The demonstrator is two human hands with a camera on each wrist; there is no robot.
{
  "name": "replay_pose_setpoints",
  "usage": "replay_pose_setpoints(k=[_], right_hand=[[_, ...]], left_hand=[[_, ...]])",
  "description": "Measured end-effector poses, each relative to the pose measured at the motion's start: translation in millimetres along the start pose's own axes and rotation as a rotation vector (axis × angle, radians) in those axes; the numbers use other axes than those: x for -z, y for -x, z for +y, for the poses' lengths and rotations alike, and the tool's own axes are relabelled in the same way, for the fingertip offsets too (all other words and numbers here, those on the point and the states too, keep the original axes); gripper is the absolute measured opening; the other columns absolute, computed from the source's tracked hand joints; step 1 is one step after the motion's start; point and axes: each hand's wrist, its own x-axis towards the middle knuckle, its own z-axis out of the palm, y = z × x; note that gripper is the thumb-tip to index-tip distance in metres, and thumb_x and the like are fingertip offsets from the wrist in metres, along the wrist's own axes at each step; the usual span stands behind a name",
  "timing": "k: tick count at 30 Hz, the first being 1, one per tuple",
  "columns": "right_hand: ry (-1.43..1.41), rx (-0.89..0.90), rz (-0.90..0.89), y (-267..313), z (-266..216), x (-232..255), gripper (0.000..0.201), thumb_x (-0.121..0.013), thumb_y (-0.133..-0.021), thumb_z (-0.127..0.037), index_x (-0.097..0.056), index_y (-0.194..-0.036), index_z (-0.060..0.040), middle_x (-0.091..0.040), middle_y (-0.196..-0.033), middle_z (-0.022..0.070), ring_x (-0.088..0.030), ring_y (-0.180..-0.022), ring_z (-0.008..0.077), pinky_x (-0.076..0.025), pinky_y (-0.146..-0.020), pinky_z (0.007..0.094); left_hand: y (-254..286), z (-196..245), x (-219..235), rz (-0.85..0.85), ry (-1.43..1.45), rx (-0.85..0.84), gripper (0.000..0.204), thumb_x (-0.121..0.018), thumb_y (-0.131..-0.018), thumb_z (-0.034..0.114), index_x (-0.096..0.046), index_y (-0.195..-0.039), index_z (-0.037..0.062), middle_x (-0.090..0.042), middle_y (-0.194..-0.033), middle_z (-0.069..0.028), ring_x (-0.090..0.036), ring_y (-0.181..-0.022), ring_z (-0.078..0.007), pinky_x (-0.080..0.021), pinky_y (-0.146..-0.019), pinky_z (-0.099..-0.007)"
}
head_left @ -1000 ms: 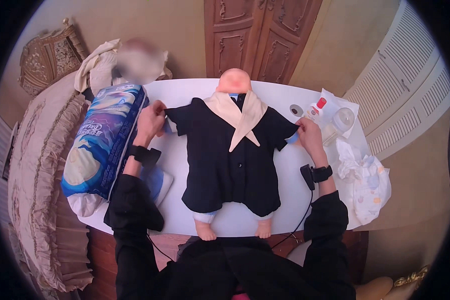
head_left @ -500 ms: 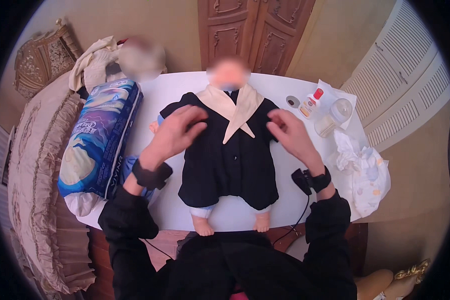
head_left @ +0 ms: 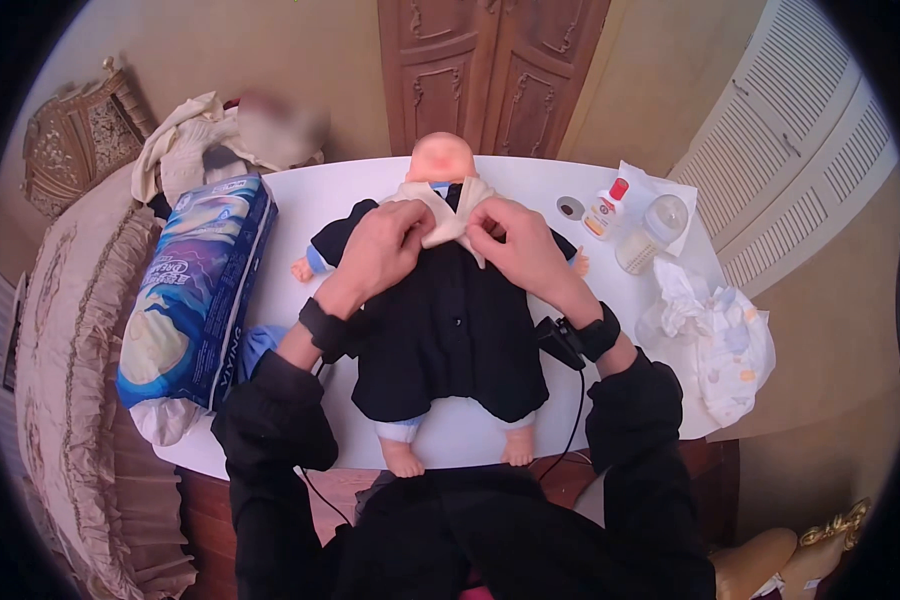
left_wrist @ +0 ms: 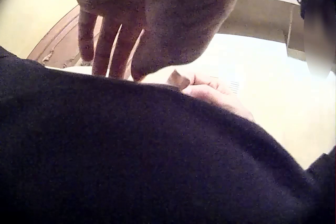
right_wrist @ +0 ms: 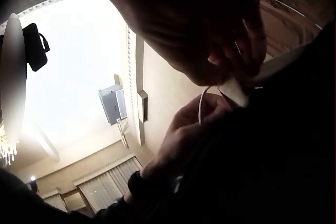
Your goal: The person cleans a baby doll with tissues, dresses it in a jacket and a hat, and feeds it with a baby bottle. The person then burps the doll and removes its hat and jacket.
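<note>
At centre frame the doll (head_left: 445,300) wears a black outfit (head_left: 450,335) with a cream collar (head_left: 448,212) and pale blue cuffs. It lies on a white bench (head_left: 530,180). At left, the nappy pack (head_left: 195,290) is purple and blue with white clouds. At upper right, a bottle (head_left: 604,214) is white with a red cap. The doors (head_left: 485,75) up top are brown carved wood.

The head view is evenly lit and soft, with strong fisheye bending and a black ring at the edges. Both wrist views are dim and blurry: the dark garment (left_wrist: 131,155) fills the near part out of focus, and the bright ceiling (right_wrist: 73,71) behind glares.
</note>
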Motion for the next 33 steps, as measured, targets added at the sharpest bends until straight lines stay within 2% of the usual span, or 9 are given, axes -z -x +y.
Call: replay_pose_setpoints(k=[3, 5, 10, 14, 18, 22, 25, 29, 33], right_hand=[[0.004, 0.098, 0.109, -1.3, 0.5, -4.6, 0.012, -0.061, -0.082, -0.012, -0.058, -0.085, -0.0012, -0.059, -0.077, 0.0096, -0.058, -0.074, 0.0217, -0.046, -0.071, 0.0307], [0.088, 0.215, 0.139, -2.4, 0.8, -6.6, 0.013, -0.061, -0.082, -0.012, -0.057, -0.085, -0.0008, -0.060, -0.078, 0.0099, -0.059, -0.073, 0.0206, -0.047, -0.071, 0.0300], [-0.275, -0.059, 0.165, -5.2, -3.5, -5.3, 0.012, -0.060, -0.086, -0.013, -0.058, -0.087, -0.0017, -0.061, -0.080, 0.0046, -0.058, -0.073, 0.0108, -0.045, -0.070, 0.0256], [-0.298, -0.107, 0.101, -5.2, -7.7, -4.5, 0.012, -0.059, -0.086, -0.012, -0.058, -0.088, -0.0009, -0.060, -0.079, 0.0033, -0.055, -0.072, 0.0073, -0.045, -0.067, 0.0246], [-0.036, 0.256, -0.071, 3.2, 6.4, -20.2, 0.007, -0.062, -0.079, -0.009, -0.059, -0.082, -0.0031, -0.058, -0.079, 0.0090, -0.057, -0.080, 0.0262, -0.046, -0.073, 0.0340], [0.039, 0.321, -0.129, 8.4, 1.3, -17.7, 0.008, -0.062, -0.079, -0.009, -0.060, -0.085, -0.0036, -0.059, -0.085, 0.0083, -0.055, -0.087, 0.0266, -0.044, -0.080, 0.0357], [0.056, 0.393, -0.113, 11.8, 1.7, -20.3, 0.010, -0.062, -0.079, -0.008, -0.061, -0.088, -0.0038, -0.059, -0.087, 0.0080, -0.056, -0.090, 0.0260, -0.045, -0.082, 0.0356], [0.031, 0.361, -0.206, 14.0, -2.4, -19.3, 0.012, -0.062, -0.079, -0.008, -0.063, -0.090, -0.0041, -0.060, -0.090, 0.0078, -0.056, -0.093, 0.0254, -0.046, -0.085, 0.0350], [-0.057, 0.300, -0.157, 10.0, -10.3, -16.6, 0.012, -0.060, -0.081, -0.006, -0.064, -0.091, -0.0033, -0.062, -0.093, 0.0071, -0.059, -0.088, 0.0216, -0.048, -0.080, 0.0315]], left_hand=[[-1.1, 5.3, -10.8, 0.180, 0.011, -0.152, 0.010, -0.058, -0.077, 0.006, -0.056, -0.087, 0.0034, -0.061, -0.085, -0.0143, -0.059, -0.084, -0.0346, -0.046, -0.072, -0.0412], [-3.5, -3.9, -9.6, 0.073, 0.045, -0.087, 0.013, -0.058, -0.078, 0.007, -0.055, -0.090, 0.0031, -0.061, -0.084, -0.0154, -0.059, -0.085, -0.0356, -0.046, -0.072, -0.0415], [-6.9, -3.3, -5.4, 0.007, 0.091, 0.139, 0.009, -0.056, -0.082, 0.009, -0.055, -0.089, 0.0027, -0.061, -0.083, -0.0190, -0.059, -0.083, -0.0376, -0.045, -0.070, -0.0439], [-3.9, -8.8, -9.8, -0.051, 0.061, 0.021, 0.008, -0.054, -0.085, 0.009, -0.056, -0.089, 0.0020, -0.062, -0.081, -0.0183, -0.061, -0.079, -0.0369, -0.047, -0.068, -0.0416], [-9.5, -15.2, -1.7, -0.043, 0.310, 0.215, 0.013, -0.049, -0.087, 0.003, -0.059, -0.096, 0.0031, -0.065, -0.092, -0.0138, -0.063, -0.087, -0.0299, -0.048, -0.078, -0.0344], [-14.6, -2.4, -1.4, 0.021, 0.256, -0.140, 0.023, -0.052, -0.084, 0.003, -0.060, -0.106, 0.0049, -0.061, -0.106, -0.0145, -0.058, -0.099, -0.0295, -0.045, -0.085, -0.0354], [-12.9, 1.7, -5.3, -0.116, 0.196, -0.042, 0.024, -0.053, -0.083, 0.004, -0.060, -0.106, 0.0047, -0.061, -0.103, -0.0129, -0.057, -0.100, -0.0295, -0.045, -0.087, -0.0363], [-24.3, -6.1, -12.9, 0.005, 0.185, 0.163, 0.025, -0.056, -0.083, 0.012, -0.060, -0.106, 0.0039, -0.061, -0.097, -0.0147, -0.060, -0.088, -0.0324, -0.047, -0.081, -0.0382], [-43.0, -27.5, -19.7, -0.027, -0.013, 0.021, 0.025, -0.054, -0.085, 0.013, -0.062, -0.107, 0.0032, -0.063, -0.094, -0.0157, -0.063, -0.082, -0.0283, -0.049, -0.075, -0.0343]])
